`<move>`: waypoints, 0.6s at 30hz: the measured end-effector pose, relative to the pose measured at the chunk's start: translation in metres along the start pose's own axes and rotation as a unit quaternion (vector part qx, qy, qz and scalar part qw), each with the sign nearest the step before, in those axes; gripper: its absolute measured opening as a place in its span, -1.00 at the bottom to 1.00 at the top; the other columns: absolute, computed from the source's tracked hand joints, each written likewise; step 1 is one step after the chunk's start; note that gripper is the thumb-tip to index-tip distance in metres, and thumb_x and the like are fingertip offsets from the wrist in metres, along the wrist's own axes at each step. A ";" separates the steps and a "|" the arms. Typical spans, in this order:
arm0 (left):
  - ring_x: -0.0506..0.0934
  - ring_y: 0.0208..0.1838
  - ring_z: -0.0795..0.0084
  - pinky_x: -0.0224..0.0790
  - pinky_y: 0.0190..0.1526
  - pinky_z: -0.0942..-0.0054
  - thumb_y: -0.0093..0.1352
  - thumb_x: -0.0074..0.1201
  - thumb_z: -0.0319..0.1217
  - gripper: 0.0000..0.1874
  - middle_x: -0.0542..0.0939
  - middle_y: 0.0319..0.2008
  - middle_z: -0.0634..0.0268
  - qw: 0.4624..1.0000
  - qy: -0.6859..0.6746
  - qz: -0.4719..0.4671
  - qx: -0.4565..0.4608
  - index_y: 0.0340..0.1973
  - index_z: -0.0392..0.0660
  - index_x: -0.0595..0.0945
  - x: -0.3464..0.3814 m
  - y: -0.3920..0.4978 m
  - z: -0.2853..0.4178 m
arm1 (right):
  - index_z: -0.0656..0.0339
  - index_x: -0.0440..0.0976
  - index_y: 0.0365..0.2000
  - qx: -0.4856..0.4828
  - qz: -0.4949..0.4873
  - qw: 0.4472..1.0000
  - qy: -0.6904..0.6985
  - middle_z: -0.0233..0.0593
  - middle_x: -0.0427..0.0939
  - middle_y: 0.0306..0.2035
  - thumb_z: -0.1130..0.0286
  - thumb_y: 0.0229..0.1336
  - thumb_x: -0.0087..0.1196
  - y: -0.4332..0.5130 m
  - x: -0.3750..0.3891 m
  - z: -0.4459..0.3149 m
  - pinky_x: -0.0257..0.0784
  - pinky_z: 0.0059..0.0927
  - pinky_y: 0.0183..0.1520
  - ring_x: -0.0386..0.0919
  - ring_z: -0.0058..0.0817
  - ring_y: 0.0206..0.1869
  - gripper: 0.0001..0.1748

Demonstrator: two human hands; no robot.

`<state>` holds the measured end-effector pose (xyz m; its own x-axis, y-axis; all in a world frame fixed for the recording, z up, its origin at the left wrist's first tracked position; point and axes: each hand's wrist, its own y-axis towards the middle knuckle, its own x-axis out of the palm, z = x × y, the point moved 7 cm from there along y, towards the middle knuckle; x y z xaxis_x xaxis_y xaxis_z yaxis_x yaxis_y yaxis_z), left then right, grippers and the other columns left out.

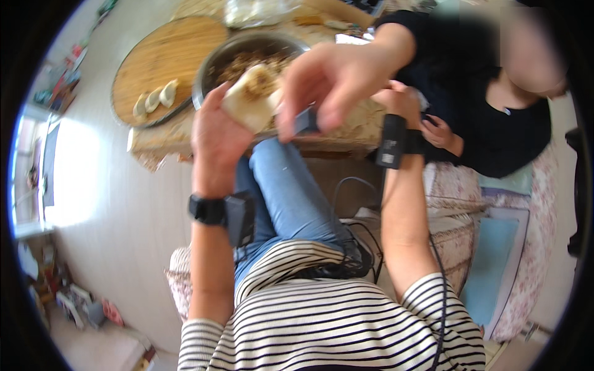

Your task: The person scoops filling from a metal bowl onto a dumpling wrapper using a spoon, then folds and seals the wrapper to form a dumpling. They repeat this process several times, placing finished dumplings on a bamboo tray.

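Note:
A pale dumpling wrapper (243,111) lies across the fingers of my left hand (218,139), with a clump of brown filling (261,84) on it. A co-worker's blurred hand (338,74), reaching in from a black sleeve, overlaps the wrapper's right side; a small dark block (306,121) shows at its fingers. My right hand (401,99) is raised beside that co-worker, its fingers curled and partly hidden, so its contents cannot be made out. Behind the wrapper stands a metal bowl (200,79) of minced filling.
A round wooden board (171,51) bears three folded dumplings (155,99). Behind the bowl is a clear plastic bag (260,11). The flour-dusted table edge (162,139) is above my knees. Black cables (366,259) hang by my lap. A co-worker sits close at the right.

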<state>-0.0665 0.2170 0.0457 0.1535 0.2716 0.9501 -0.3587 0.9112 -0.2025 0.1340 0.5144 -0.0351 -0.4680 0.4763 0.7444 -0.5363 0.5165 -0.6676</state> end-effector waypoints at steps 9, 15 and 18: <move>0.43 0.26 0.01 0.13 0.39 -0.02 0.51 -0.33 -0.31 -0.56 0.49 0.16 -0.09 0.992 -0.019 0.098 0.083 0.14 -0.41 0.39 0.012 0.027 -0.002 | 0.11 0.14 -0.59 0.001 0.048 0.998 -0.029 -0.44 0.05 -0.66 0.65 0.09 -0.18 -0.002 0.003 -0.017 0.09 -0.45 -0.47 0.10 -0.53 -0.61 -0.77; 0.38 0.31 -0.05 0.12 0.40 -0.04 0.50 -0.34 -0.30 -0.50 0.47 0.19 -0.13 0.997 0.015 0.065 0.043 0.19 -0.46 0.36 0.024 0.012 -0.006 | 0.16 0.23 -0.55 -0.082 -0.056 0.994 -0.036 -0.42 0.17 -0.67 0.61 0.09 -0.10 -0.049 0.014 0.038 0.15 -0.46 -0.50 0.19 -0.50 -0.63 -0.84; 0.42 0.27 -0.03 0.16 0.37 -0.01 0.51 -0.28 -0.27 -0.51 0.50 0.17 -0.07 0.999 -0.007 0.039 0.032 0.17 -0.42 0.40 0.027 0.008 -0.012 | 0.21 0.37 -0.41 -0.111 -0.199 0.955 -0.192 -0.28 0.40 -0.49 0.61 0.17 -0.07 -0.081 0.047 0.070 0.24 -0.46 -0.39 0.32 -0.48 -0.48 -0.92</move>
<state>-0.0544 0.2355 0.0666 0.1097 0.3366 0.9352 -0.4282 0.8651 -0.2612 0.1066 0.4455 0.0549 -0.5036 -0.0633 0.8616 -0.5838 0.7601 -0.2854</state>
